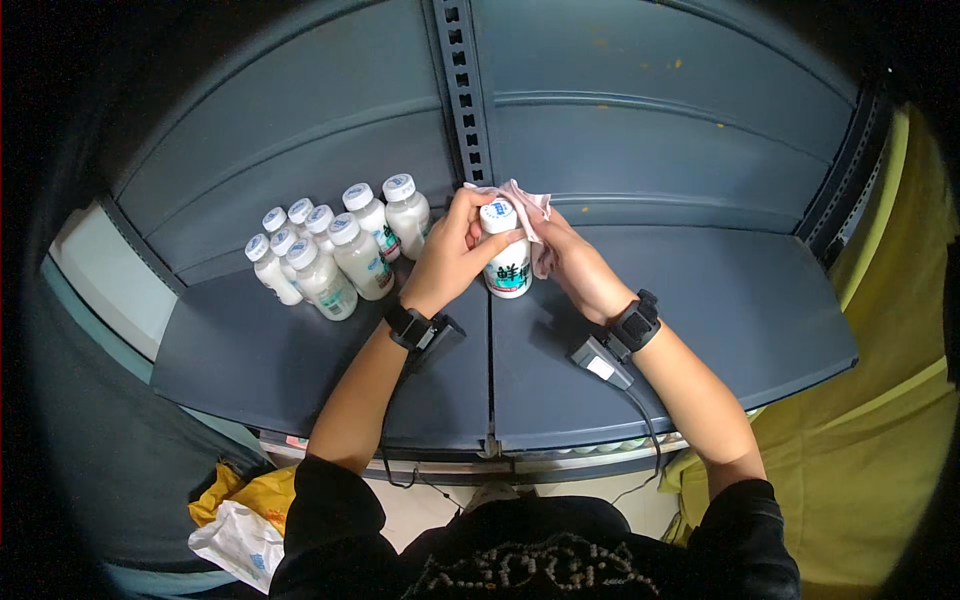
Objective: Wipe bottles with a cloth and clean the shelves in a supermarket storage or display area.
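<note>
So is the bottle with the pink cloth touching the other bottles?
Apart. The head view shows the held bottle off to the right of the bottle group, with the left grip between them.

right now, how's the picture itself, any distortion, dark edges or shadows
Head view: the shelf's front edge bows, fisheye-style; head view: corners fall to black; head view: a soft shadow lies below the right hand; head view: the held bottle looks fairly sharp.
</note>
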### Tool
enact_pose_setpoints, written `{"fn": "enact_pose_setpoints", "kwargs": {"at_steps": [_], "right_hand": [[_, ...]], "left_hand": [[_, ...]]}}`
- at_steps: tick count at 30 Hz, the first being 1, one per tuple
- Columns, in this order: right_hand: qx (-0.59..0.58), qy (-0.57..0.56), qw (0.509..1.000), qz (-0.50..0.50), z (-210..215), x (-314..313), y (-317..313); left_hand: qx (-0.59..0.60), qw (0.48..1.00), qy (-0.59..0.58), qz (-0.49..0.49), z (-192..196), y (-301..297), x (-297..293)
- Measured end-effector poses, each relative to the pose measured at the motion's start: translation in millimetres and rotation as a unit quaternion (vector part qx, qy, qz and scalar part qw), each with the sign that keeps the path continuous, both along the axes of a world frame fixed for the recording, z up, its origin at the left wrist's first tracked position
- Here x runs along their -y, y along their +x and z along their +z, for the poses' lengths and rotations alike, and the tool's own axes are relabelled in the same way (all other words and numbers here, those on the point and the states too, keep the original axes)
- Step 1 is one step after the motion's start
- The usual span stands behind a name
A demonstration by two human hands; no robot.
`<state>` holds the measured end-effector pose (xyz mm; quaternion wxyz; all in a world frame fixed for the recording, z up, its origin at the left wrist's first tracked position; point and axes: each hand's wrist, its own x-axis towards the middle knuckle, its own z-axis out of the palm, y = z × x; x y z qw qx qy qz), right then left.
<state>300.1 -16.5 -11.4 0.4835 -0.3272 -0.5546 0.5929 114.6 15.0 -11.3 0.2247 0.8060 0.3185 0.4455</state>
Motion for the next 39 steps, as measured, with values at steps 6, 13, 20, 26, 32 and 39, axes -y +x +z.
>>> {"fn": "enact_pose_setpoints", "kwargs": {"at_steps": [6,13,20,26,32,39], "right_hand": [[-0.049,-0.077,0.996,0.023,-20,-7,12],[-0.056,-0.116,0.991,0.031,-16,-6,7],[-0.056,-0.12,0.99,0.038,-6,-2,9],[-0.149,-0.05,0.987,0.042,4,8,8],[-0.146,-0.056,0.987,0.037,0,9,4],[-0.112,-0.124,0.986,0.015,-15,4,-1]], "left_hand": [[0.002,1.0,-0.023,-0.003,-1,10,4],[0.037,0.999,0.002,0.005,-4,13,-2],[0.054,0.998,-0.008,-0.009,-9,12,-7],[0.17,0.983,-0.06,-0.047,-9,15,2],[0.109,0.988,-0.097,-0.059,-1,5,3],[0.103,0.988,-0.104,-0.05,-4,0,4]]}}
